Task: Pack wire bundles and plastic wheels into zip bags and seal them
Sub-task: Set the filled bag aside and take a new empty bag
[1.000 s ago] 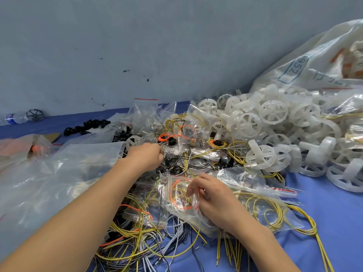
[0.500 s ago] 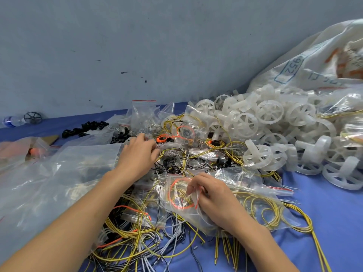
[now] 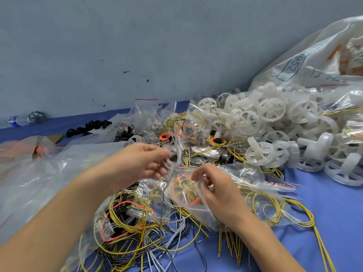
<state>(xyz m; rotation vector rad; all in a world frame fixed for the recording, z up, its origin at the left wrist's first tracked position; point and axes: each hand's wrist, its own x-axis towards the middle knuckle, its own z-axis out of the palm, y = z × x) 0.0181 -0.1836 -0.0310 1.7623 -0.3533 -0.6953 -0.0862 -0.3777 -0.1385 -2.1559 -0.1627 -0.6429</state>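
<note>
1. My blue tabletop (image 3: 334, 213) runs back to a grey-blue wall (image 3: 176, 46).
2. Near its front edge, my left hand (image 3: 141, 163) and right hand (image 3: 218, 191) pinch a clear zip bag (image 3: 185, 195) of yellow-orange wire.
3. White spoked plastic wheels (image 3: 273, 108) heap far right; bare blue lies front right.

"952" in blue box on big sack (image 3: 318, 61); other print illegible.
</note>
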